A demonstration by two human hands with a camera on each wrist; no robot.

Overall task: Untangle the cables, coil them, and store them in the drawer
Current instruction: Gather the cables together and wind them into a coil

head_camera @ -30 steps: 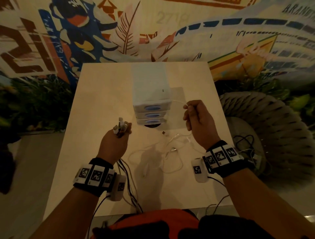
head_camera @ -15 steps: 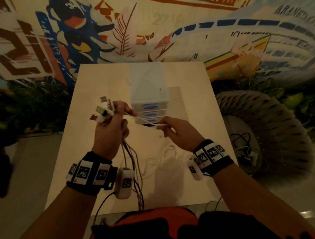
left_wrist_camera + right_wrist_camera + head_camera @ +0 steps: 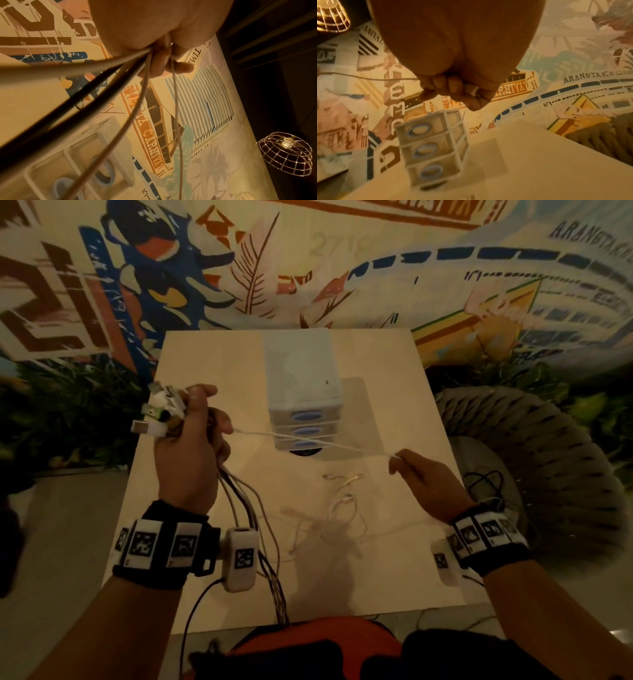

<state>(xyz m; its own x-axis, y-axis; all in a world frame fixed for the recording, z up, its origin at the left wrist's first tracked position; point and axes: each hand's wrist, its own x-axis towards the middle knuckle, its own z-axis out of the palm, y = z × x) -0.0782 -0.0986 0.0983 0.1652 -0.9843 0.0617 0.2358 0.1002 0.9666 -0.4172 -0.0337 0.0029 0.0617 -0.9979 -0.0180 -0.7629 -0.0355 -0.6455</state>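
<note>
My left hand (image 3: 191, 436) is raised over the table's left side and grips a bundle of cables (image 3: 253, 522). Their white USB plugs (image 3: 159, 414) stick out past the fingers, and black and white cords (image 3: 120, 86) hang down toward my body. A thin white cable (image 3: 308, 438) runs taut from that hand to my right hand (image 3: 407, 470), which pinches it at the right. In the right wrist view the curled fingers (image 3: 453, 89) hold the cable (image 3: 368, 77). A loose tangle of thin white cable (image 3: 339, 508) lies on the table between my hands.
A small white three-drawer unit (image 3: 301, 392) with blue handles stands at the middle of the pale table (image 3: 394, 392), all drawers closed. A woven round seat (image 3: 531, 460) with black cables on it sits at the right. A painted mural wall is behind.
My right hand has drawn the thin white cable out to the right, away from the left hand, stretching it taut in front of the drawers. The left hand holds its bundle raised.
</note>
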